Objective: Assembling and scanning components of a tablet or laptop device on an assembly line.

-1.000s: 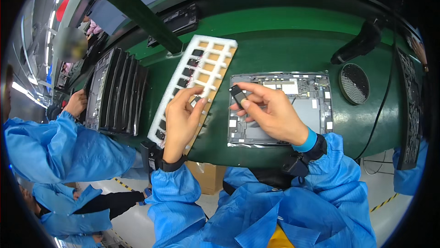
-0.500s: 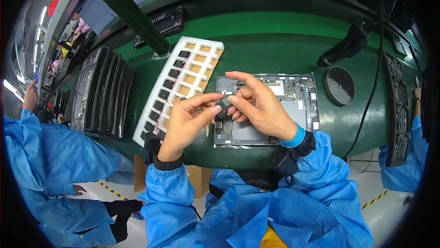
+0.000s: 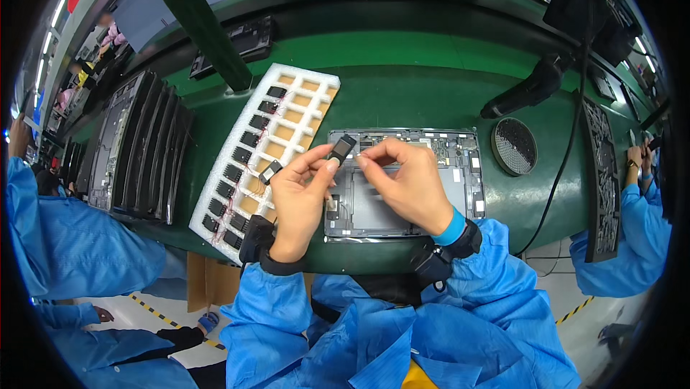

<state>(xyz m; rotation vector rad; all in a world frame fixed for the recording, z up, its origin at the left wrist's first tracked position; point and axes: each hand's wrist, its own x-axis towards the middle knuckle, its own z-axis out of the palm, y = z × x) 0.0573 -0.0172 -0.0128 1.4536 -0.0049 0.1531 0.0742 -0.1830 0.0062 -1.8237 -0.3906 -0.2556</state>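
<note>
My left hand [image 3: 298, 191] pinches a small black rectangular module [image 3: 343, 147], probably a speaker, with a grey patch on its face. A second black module [image 3: 270, 172] with a pale patch hangs beside the left hand, near thin wires. Just right of the held module, my right hand [image 3: 410, 184] has its thumb and forefinger pressed together; anything between them is too small to make out. Beneath both hands lies an open laptop base [image 3: 454, 198] with its circuit board showing along the far side. Left of it, a white foam tray [image 3: 269, 75] holds several black modules with red wires.
Several laptop bases [image 3: 136, 152] stand in a row at the left. A round tin of small dark parts [image 3: 514, 147] and a black handheld tool [image 3: 525, 90] are at the right, by a hanging cable [image 3: 568, 166]. Co-workers in blue coats are on both sides.
My hands have drawn apart: the right fingers have come off the module, which stays tilted up in my left hand. The whole view has shifted slightly.
</note>
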